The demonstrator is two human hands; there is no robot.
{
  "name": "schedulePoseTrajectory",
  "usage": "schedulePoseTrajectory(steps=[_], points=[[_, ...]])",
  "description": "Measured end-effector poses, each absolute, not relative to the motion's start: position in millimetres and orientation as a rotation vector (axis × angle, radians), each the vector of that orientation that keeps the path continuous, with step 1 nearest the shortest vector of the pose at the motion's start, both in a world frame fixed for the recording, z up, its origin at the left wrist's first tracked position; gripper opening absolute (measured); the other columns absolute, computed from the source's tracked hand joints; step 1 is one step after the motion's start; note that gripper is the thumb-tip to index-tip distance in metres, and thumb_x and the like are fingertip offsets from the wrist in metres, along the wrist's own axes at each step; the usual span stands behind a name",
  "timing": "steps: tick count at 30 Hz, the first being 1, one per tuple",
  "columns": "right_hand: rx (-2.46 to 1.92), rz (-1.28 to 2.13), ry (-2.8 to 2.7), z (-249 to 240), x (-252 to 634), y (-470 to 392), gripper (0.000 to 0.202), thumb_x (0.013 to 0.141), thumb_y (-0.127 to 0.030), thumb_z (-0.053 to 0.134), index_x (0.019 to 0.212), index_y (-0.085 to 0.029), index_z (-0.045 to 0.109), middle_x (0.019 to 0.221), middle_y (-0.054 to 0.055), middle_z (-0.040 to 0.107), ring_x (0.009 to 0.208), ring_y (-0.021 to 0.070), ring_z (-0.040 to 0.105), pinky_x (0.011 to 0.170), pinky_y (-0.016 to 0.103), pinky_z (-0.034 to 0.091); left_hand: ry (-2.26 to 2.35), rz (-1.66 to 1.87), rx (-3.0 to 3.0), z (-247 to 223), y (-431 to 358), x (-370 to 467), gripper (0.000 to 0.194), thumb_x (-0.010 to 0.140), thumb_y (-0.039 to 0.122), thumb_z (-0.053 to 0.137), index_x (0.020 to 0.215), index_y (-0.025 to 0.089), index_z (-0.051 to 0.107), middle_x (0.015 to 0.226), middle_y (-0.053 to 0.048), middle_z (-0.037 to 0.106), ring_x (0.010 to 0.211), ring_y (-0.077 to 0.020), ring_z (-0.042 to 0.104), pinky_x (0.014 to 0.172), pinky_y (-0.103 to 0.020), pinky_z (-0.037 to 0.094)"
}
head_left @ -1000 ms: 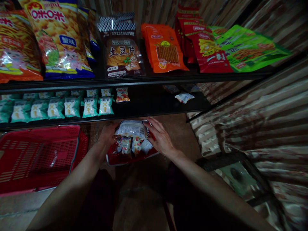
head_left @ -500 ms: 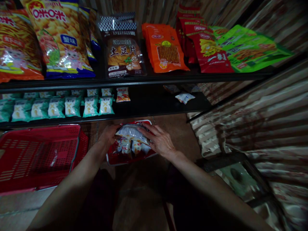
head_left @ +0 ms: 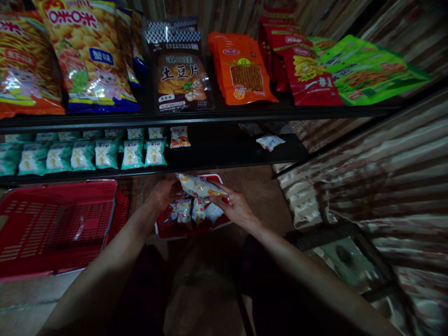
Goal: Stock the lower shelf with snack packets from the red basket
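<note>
A white and yellow snack packet (head_left: pixel 201 187) is tilted above a small red basket (head_left: pixel 164 232), its left end raised. My right hand (head_left: pixel 236 207) is closed on the packet's right end, thumb on the near side. At its left end is my left hand (head_left: pixel 161 196), with fingers curled against the packet and partly hidden. Beneath it, several small white snack packets (head_left: pixel 184 211) with red lettering lie in the basket. The packet and my hands cover the basket's far part.
A larger red basket (head_left: pixel 111 205) stands at left on the floor. Above, a black lower shelf (head_left: pixel 213 151) bears rows of green and white packets (head_left: pixel 132 153) and one white packet (head_left: pixel 269 142). Large snack bags (head_left: pixel 94 60) line the upper shelf. A corrugated wall (head_left: pixel 350 177) rises at right.
The snack packet has turned over, from its printed text side to a white and yellow side, and its left end has risen. My right hand has shifted its hold to the packet's right end.
</note>
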State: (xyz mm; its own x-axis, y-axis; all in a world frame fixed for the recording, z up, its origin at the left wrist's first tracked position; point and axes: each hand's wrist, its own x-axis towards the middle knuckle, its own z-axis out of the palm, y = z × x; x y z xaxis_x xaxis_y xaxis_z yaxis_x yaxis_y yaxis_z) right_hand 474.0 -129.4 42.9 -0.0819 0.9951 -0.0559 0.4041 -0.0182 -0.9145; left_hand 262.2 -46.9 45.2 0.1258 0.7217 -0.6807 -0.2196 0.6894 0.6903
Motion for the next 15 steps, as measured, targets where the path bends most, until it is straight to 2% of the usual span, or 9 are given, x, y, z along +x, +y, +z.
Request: schedulePoseTrajectory(steps=[4,7,11,15], points=[[-1.447,1.443,-1.053,40.2,466.4,-128.6,0.037,0.073,-0.048,0.068,0.097,-0.02,0.068,0.093,0.004,0.073,0.079,0.0183,0.067,0.074,0.031,0.053,1.341,0.68,0.485,48.2,-47.5,264.1,0.005,0.073,0.016,0.061,0.07,0.013,0.064,0.061,-0.005,0.065,0.056,-0.0135,0.06,0.061,-0.028,0.053],[-1.493,1.528,-0.763,40.2,462.8,-128.9,0.041,0.065,-0.051,0.074,0.086,-0.016,0.068,0.077,0.003,0.073,0.062,0.0148,0.064,0.059,0.026,0.05,1.278,0.754,0.516,46.0,-48.6,265.5,0.005,0.068,0.011,0.065,0.064,0.013,0.062,0.064,-0.005,0.066,0.06,-0.0134,0.062,0.066,-0.028,0.053],[-1.405,1.548,-0.549,43.6,459.7,-128.7,0.038,0.059,-0.044,0.081,0.083,-0.018,0.069,0.079,0.002,0.072,0.063,0.0128,0.064,0.058,0.023,0.052,1.16,0.889,0.522,40.9,-48.9,268.6,0.008,0.065,0.007,0.067,0.064,0.013,0.062,0.072,-0.003,0.067,0.069,-0.0134,0.063,0.076,-0.031,0.052],[-1.361,1.6,-0.325,49.4,455.6,-127.0,0.027,0.064,-0.033,0.08,0.082,-0.017,0.068,0.08,0.002,0.072,0.065,0.0121,0.065,0.06,0.023,0.055,1.114,0.965,0.431,37.3,-48.1,272.4,0.005,0.07,0.013,0.069,0.072,0.016,0.064,0.079,-0.003,0.069,0.081,-0.0155,0.064,0.086,-0.036,0.05]])
